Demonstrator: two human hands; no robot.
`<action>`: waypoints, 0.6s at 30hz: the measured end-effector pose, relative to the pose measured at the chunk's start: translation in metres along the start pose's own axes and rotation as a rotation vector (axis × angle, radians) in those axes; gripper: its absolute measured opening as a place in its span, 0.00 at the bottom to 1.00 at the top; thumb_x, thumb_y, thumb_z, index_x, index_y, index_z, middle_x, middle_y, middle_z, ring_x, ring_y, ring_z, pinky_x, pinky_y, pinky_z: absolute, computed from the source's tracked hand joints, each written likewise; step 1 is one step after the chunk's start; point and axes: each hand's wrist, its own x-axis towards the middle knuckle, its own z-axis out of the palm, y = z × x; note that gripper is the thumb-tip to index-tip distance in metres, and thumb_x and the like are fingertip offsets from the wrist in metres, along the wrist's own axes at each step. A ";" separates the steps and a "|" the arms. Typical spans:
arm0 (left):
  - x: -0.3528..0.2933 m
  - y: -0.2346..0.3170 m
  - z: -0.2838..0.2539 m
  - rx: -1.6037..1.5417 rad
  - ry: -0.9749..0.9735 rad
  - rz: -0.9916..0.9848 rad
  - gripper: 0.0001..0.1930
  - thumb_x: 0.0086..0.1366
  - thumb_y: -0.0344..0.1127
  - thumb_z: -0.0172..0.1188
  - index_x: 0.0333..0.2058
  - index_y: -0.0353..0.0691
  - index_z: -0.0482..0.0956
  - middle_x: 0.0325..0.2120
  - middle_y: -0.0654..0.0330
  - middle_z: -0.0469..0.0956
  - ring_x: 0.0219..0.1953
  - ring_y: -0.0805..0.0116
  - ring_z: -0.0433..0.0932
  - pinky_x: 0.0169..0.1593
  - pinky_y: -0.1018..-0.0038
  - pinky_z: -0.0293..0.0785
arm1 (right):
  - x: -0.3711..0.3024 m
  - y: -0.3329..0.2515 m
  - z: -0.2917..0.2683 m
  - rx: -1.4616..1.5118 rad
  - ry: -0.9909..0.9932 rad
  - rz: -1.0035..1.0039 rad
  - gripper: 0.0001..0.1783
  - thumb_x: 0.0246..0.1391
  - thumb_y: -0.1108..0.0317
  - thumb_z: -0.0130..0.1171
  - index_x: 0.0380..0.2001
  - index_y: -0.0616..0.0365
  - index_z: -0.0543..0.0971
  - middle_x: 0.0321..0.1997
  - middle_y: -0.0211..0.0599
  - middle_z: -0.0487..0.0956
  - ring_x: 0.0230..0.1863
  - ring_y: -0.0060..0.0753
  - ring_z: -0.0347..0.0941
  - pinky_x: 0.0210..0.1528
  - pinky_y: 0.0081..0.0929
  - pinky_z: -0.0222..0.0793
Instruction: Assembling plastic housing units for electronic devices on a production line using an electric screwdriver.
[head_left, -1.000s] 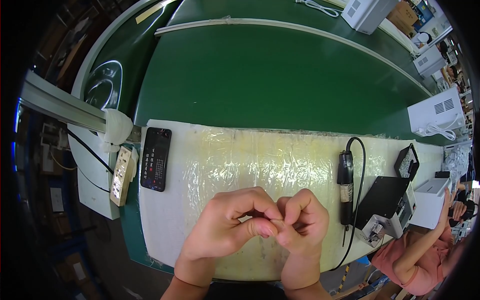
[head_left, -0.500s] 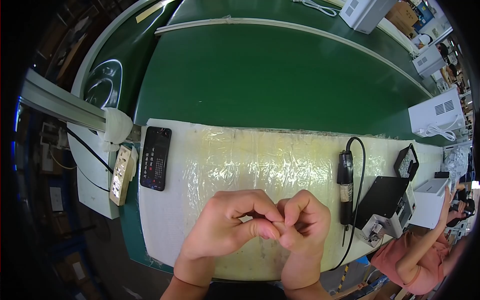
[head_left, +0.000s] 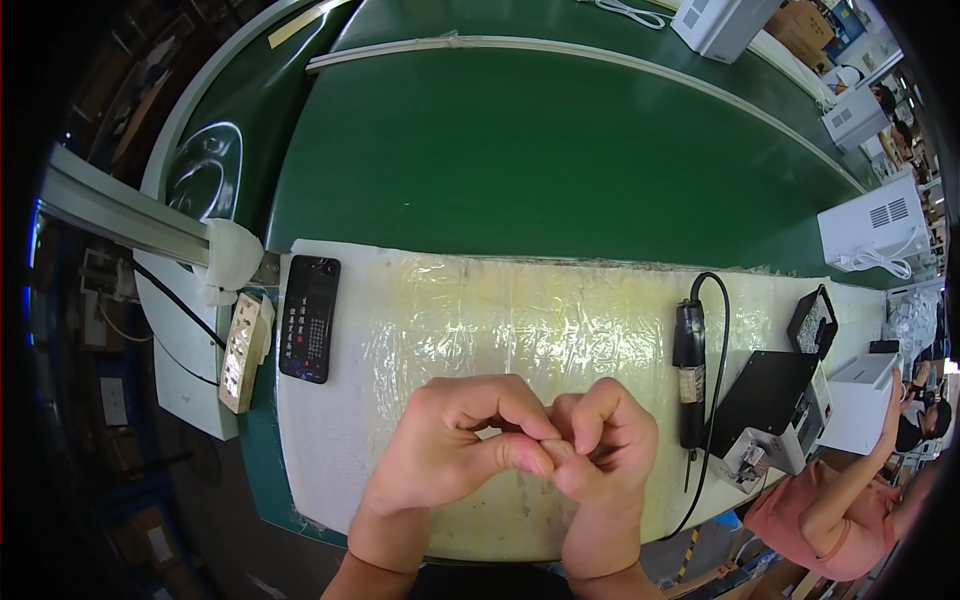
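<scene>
Above the plastic-covered near edge of the bench, my left hand [head_left: 455, 435] and my right hand [head_left: 610, 440] meet at the fingertips. The left thumb and index finger are closed in a pinch against the tip of the right thumb. My right hand has its fingers curled in. Whether anything small lies between the fingers is hidden. Beneath both hands spreads a pale mat under wrinkled clear film [head_left: 470, 330]. To their right lies a black electric screwdriver [head_left: 690, 375] with a cable looping from its top.
A black phone [head_left: 310, 318] lies at the left, near a power strip [head_left: 240, 350]. On the right are a black-panelled device [head_left: 765, 400], a black tray of small parts [head_left: 812, 322] and white housings [head_left: 875, 225]. A green conveyor [head_left: 560, 150] runs behind. A co-worker's arm [head_left: 850, 490] reaches in.
My hands stay joined in nearly the same pose, with only a slight shift of the fingers. The co-worker at the right has moved a little.
</scene>
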 end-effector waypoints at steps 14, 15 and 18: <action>0.001 0.003 0.003 0.014 0.014 -0.039 0.11 0.51 0.30 0.68 0.28 0.29 0.77 0.26 0.55 0.78 0.28 0.72 0.77 0.30 0.79 0.72 | 0.000 0.003 0.003 -0.094 0.012 -0.218 0.19 0.43 0.90 0.51 0.35 0.56 0.62 0.36 0.40 0.67 0.25 0.13 0.58 0.24 0.10 0.56; 0.001 0.006 0.004 0.023 0.015 -0.052 0.11 0.51 0.30 0.68 0.28 0.29 0.77 0.26 0.54 0.78 0.27 0.71 0.77 0.30 0.79 0.72 | -0.001 0.002 0.003 -0.083 0.015 -0.196 0.19 0.43 0.90 0.50 0.36 0.56 0.62 0.36 0.40 0.66 0.25 0.14 0.59 0.24 0.10 0.56; 0.003 0.006 0.006 0.034 0.019 -0.072 0.11 0.50 0.30 0.69 0.27 0.29 0.77 0.24 0.54 0.78 0.27 0.71 0.78 0.29 0.79 0.72 | 0.000 -0.001 0.005 -0.067 0.027 -0.161 0.20 0.43 0.90 0.49 0.37 0.57 0.62 0.36 0.41 0.66 0.25 0.14 0.59 0.24 0.11 0.57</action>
